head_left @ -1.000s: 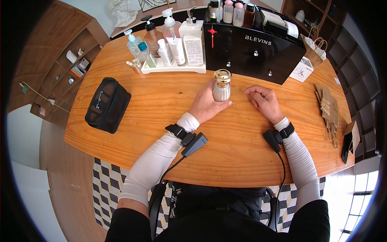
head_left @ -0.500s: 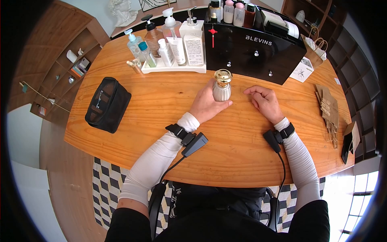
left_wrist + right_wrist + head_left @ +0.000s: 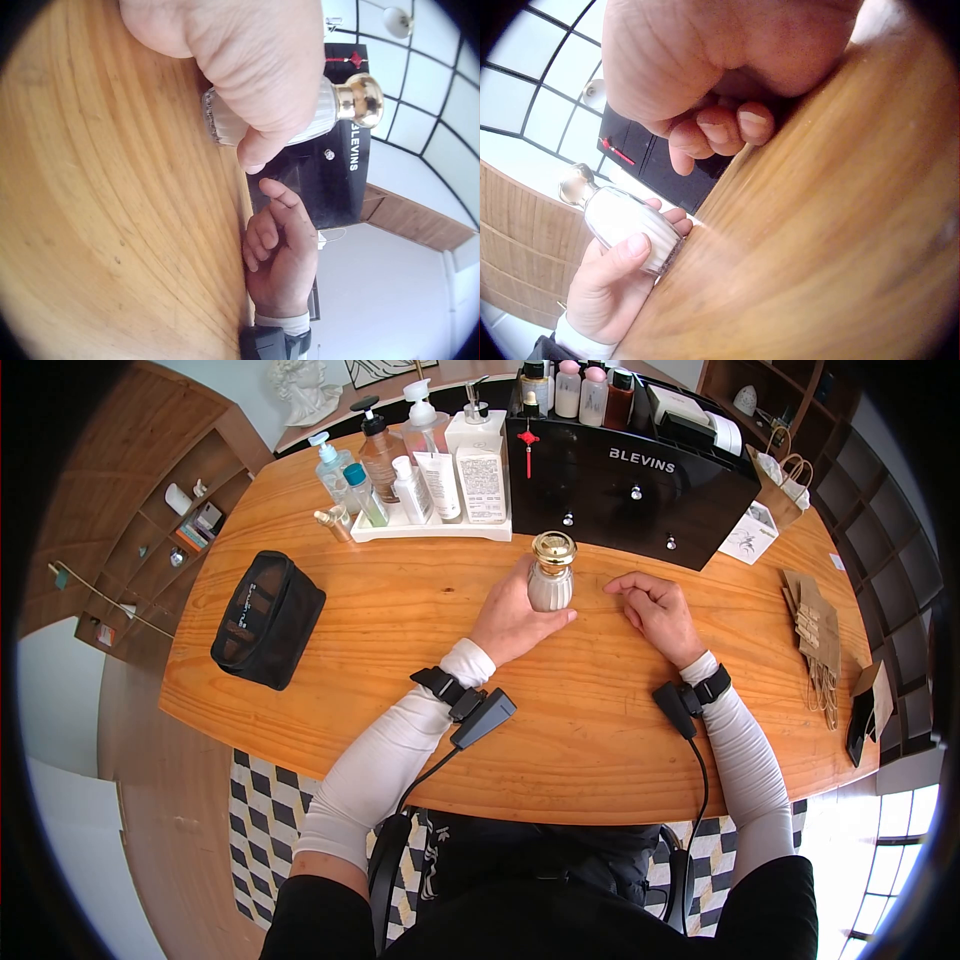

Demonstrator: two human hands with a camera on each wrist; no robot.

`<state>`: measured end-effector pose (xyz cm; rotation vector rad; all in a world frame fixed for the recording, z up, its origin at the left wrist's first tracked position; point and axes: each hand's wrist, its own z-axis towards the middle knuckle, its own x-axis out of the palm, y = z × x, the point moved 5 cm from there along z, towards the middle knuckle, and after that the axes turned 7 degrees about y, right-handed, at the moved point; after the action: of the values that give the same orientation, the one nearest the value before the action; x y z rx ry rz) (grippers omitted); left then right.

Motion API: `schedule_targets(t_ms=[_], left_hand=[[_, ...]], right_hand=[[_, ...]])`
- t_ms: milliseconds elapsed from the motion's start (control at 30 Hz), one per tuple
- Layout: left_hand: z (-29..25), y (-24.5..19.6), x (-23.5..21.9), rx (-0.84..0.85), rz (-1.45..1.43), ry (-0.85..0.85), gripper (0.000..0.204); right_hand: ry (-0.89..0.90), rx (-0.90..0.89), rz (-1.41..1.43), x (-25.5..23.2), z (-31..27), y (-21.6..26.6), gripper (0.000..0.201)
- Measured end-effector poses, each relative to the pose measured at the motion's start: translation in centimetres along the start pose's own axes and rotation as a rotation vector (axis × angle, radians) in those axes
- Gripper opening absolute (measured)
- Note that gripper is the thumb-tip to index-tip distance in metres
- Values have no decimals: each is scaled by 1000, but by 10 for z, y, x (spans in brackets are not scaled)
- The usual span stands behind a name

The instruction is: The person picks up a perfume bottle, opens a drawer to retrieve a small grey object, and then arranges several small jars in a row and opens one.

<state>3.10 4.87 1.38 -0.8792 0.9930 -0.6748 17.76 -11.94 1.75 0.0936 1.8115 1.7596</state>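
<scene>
A ribbed, whitish glass bottle [image 3: 550, 589] with a shiny gold cap stands upright on the wooden table [image 3: 400, 750]. The left hand [image 3: 510, 618] grips its body from the left, thumb across the near side, other fingers mostly hidden behind in the head view. In the right wrist view, the thumb and fingertips of the left hand [image 3: 607, 289] lie round the bottle [image 3: 634, 229], whose base meets the tabletop. To the right of the bottle, apart from it, the right hand [image 3: 660, 616] rests on the table, its fingers loosely curled round nothing.
A black pouch [image 3: 268, 622] lies at the left. At the back are a white tray [image 3: 430, 533] of bottles and a black BLEVINS drawer box [image 3: 610, 490]. Paper bags [image 3: 815, 625] and a black object [image 3: 862, 720] are at the right.
</scene>
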Motion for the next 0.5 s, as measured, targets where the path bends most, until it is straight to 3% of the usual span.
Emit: schedule_targets(t_ms=[500], left_hand=[[1, 2, 0, 8, -21, 8, 61]], right_hand=[[8, -2, 13, 1, 1, -4, 25]])
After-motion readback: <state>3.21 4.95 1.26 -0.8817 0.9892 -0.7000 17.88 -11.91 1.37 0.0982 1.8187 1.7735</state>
